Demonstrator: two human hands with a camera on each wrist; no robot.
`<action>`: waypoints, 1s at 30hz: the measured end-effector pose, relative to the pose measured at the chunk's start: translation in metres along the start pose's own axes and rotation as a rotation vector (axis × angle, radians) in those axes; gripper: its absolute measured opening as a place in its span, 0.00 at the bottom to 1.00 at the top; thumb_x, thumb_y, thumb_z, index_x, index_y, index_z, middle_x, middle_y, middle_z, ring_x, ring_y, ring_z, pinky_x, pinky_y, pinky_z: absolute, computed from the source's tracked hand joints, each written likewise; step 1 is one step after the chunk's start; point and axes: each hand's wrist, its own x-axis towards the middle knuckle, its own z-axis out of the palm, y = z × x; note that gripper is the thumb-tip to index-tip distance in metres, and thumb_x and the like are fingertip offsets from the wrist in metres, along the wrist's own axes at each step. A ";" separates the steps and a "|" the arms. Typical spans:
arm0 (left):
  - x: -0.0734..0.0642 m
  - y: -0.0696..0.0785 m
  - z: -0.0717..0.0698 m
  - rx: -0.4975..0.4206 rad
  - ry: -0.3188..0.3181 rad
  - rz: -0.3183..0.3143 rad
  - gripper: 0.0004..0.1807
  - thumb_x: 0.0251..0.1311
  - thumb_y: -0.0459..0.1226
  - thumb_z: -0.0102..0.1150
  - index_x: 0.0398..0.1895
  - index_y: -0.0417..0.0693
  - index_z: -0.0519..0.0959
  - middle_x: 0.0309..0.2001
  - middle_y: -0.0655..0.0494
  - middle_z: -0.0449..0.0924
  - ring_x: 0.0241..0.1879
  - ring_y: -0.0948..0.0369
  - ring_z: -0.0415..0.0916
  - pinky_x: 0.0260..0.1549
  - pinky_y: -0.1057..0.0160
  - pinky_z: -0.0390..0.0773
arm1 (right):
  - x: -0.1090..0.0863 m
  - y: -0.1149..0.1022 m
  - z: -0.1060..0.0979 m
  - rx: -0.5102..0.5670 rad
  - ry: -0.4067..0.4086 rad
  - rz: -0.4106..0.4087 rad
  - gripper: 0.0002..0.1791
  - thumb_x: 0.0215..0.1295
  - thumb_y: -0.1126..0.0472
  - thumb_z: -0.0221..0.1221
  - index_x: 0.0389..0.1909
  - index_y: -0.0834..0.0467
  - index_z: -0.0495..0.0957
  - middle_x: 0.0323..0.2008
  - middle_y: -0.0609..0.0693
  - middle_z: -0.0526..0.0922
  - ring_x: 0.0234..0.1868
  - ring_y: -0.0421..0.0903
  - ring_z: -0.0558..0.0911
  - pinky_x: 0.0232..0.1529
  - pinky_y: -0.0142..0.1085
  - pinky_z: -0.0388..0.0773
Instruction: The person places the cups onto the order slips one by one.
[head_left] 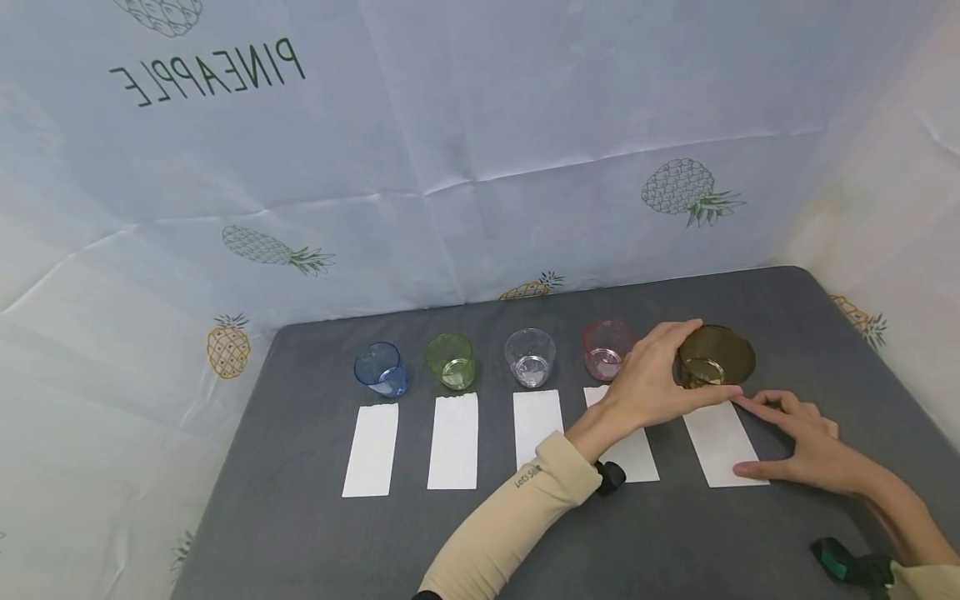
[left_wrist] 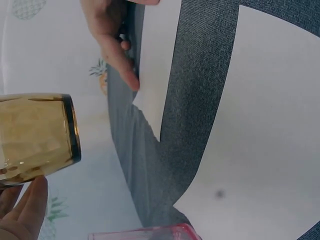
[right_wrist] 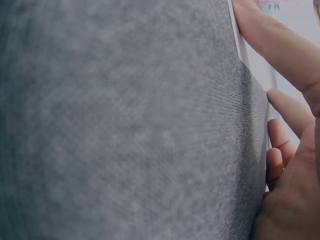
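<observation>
My left hand [head_left: 651, 379] grips an amber drinking glass [head_left: 716, 357] between thumb and fingers at the right end of a row of glasses. In the left wrist view the glass [left_wrist: 37, 137] lies sideways across the picture, with fingertips [left_wrist: 35, 200] against its side. Just below it in the head view is a white paper strip [head_left: 723, 446]. The right hand [head_left: 813, 442] spreads thumb and index finger over this strip, thumb at its lower right edge. Its index fingertip comes close to the left thumb. The right wrist view shows the right fingers [right_wrist: 287, 112] low along the grey cloth.
Leftward stand a pink glass [head_left: 606, 346], a clear glass [head_left: 531, 358], a green glass [head_left: 452, 361] and a blue glass [head_left: 381, 369]. Each has a paper strip before it, such as the leftmost strip [head_left: 371, 450]. A pineapple-print curtain [head_left: 450, 125] borders the grey table [head_left: 300, 517].
</observation>
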 end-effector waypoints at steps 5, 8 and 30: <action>-0.001 0.001 0.001 0.004 -0.009 0.013 0.47 0.57 0.57 0.71 0.77 0.53 0.65 0.72 0.59 0.70 0.70 0.69 0.69 0.62 0.77 0.71 | 0.001 0.000 -0.001 0.008 -0.017 0.013 0.63 0.44 0.52 0.80 0.80 0.44 0.54 0.58 0.60 0.63 0.56 0.64 0.59 0.45 0.63 0.50; -0.002 0.001 0.003 0.003 -0.020 0.017 0.47 0.57 0.57 0.71 0.77 0.53 0.64 0.72 0.60 0.70 0.70 0.70 0.69 0.62 0.78 0.70 | 0.001 -0.001 -0.002 0.021 -0.033 0.025 0.62 0.45 0.52 0.80 0.80 0.52 0.56 0.59 0.61 0.63 0.57 0.67 0.59 0.45 0.64 0.50; -0.007 0.002 0.023 0.012 -0.114 0.013 0.47 0.59 0.58 0.69 0.78 0.53 0.63 0.73 0.62 0.69 0.71 0.70 0.68 0.62 0.78 0.70 | 0.004 0.000 -0.006 0.081 -0.105 0.080 0.45 0.49 0.53 0.77 0.64 0.71 0.70 0.62 0.70 0.60 0.59 0.74 0.56 0.48 0.70 0.47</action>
